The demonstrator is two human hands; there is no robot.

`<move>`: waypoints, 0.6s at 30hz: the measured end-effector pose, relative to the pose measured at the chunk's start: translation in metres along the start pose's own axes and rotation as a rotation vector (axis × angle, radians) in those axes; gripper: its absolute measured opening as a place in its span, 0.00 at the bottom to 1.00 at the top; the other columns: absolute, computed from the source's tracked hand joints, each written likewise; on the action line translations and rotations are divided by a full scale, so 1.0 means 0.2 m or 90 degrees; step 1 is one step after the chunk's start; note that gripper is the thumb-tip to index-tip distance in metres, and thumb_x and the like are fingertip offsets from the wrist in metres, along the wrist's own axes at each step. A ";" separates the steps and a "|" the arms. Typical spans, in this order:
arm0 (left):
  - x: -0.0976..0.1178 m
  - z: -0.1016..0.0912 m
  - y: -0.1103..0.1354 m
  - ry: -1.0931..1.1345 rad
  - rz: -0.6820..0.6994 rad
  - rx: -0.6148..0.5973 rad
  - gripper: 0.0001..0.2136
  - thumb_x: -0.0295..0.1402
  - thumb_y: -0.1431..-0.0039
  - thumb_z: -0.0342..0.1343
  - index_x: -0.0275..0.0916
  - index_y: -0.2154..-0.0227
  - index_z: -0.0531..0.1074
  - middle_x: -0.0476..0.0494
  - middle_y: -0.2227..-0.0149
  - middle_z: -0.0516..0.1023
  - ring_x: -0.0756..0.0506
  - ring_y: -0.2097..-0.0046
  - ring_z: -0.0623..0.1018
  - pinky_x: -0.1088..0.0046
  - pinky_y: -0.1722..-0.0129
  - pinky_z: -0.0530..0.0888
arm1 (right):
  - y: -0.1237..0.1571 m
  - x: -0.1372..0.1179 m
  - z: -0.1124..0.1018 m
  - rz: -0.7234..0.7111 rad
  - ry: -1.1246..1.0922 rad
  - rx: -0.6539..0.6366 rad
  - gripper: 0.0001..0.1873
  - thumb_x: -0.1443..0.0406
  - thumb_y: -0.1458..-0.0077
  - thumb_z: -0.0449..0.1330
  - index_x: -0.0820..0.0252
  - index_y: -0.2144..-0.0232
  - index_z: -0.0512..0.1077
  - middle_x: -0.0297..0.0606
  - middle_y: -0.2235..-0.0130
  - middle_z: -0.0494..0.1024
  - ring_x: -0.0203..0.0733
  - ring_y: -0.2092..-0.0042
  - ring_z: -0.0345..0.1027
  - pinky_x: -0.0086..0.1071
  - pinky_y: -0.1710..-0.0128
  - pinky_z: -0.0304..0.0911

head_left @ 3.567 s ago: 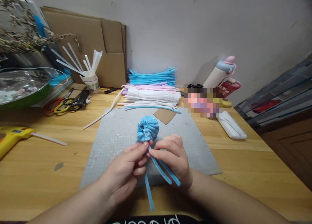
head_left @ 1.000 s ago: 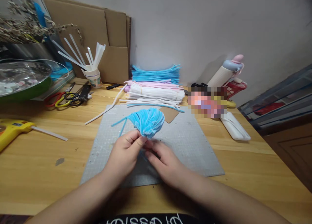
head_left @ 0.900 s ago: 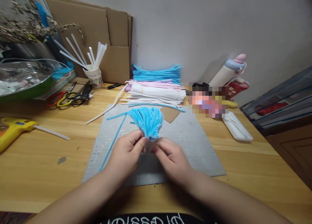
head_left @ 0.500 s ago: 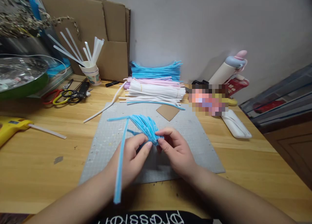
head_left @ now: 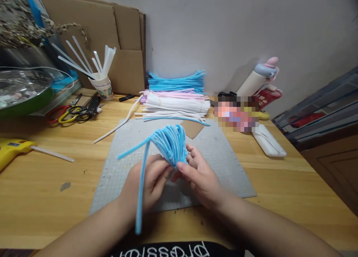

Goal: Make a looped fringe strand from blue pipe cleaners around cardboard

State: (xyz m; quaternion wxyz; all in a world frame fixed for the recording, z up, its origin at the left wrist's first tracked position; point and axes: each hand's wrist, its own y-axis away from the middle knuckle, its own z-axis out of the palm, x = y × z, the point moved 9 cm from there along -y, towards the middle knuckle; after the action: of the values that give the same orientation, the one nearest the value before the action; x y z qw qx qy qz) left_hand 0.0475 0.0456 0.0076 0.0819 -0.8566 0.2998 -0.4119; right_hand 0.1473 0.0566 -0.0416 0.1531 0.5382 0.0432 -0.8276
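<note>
A fan-shaped bundle of blue pipe cleaners [head_left: 172, 143] is held up over the grey cutting mat [head_left: 223, 175]. Two long loose ends stick out of it, one to the left and one hanging down in front of my left wrist. My left hand [head_left: 149, 178] is closed on the gathered lower end from the left, its fingertips partly hidden. From the right, my right hand [head_left: 201, 175] pinches the same gathered end, thumb on the near side. Behind the bundle a brown cardboard square [head_left: 192, 128] lies on the mat, partly covered by it.
Bundles of blue [head_left: 176, 82], pink and white pipe cleaners [head_left: 176, 103] lie at the back. On the left are scissors [head_left: 65, 115], a cup of glue sticks [head_left: 102, 87] and a yellow glue gun [head_left: 13, 151]. A bottle [head_left: 253, 82] and a white pouch [head_left: 268, 141] stand to the right.
The blue bundle has turned upward and its loops now fan out more toward me. My right fingers have shifted behind it. The view has moved slightly.
</note>
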 end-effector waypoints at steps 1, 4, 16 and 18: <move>0.00 0.00 0.00 -0.011 0.012 -0.001 0.09 0.28 0.36 0.47 0.40 0.64 0.72 0.43 0.61 0.77 0.45 0.58 0.76 0.70 0.59 0.70 | -0.01 0.02 0.01 0.043 -0.006 -0.019 0.22 0.58 0.49 0.65 0.55 0.55 0.62 0.37 0.60 0.72 0.38 0.62 0.69 0.29 0.70 0.68; -0.01 0.04 0.00 -0.018 -0.001 -0.027 0.08 0.29 0.37 0.47 0.40 0.63 0.72 0.44 0.63 0.78 0.45 0.61 0.76 0.69 0.62 0.70 | -0.02 0.05 0.02 0.107 0.002 -0.070 0.18 0.56 0.50 0.65 0.61 0.62 0.68 0.37 0.66 0.74 0.37 0.66 0.71 0.27 0.72 0.67; -0.23 0.09 0.02 0.313 -0.294 0.004 0.12 0.37 0.41 0.56 0.42 0.55 0.74 0.45 0.59 0.80 0.44 0.56 0.77 0.69 0.55 0.71 | -0.03 0.09 0.00 0.149 -0.024 -0.058 0.19 0.53 0.50 0.65 0.63 0.65 0.69 0.36 0.73 0.78 0.34 0.72 0.75 0.23 0.74 0.67; -0.26 0.11 0.02 0.367 -0.323 -0.014 0.13 0.39 0.42 0.57 0.40 0.57 0.75 0.43 0.60 0.80 0.43 0.57 0.77 0.68 0.56 0.71 | -0.03 0.09 0.01 0.173 -0.054 -0.065 0.19 0.54 0.48 0.64 0.64 0.65 0.69 0.37 0.72 0.79 0.34 0.72 0.75 0.23 0.73 0.68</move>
State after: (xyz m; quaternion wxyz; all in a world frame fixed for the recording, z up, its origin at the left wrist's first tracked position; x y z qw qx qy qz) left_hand 0.0378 0.0702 -0.0423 -0.1191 -0.7536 0.0936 -0.6396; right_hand 0.1375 0.0575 -0.0579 0.2926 0.4953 0.0059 -0.8180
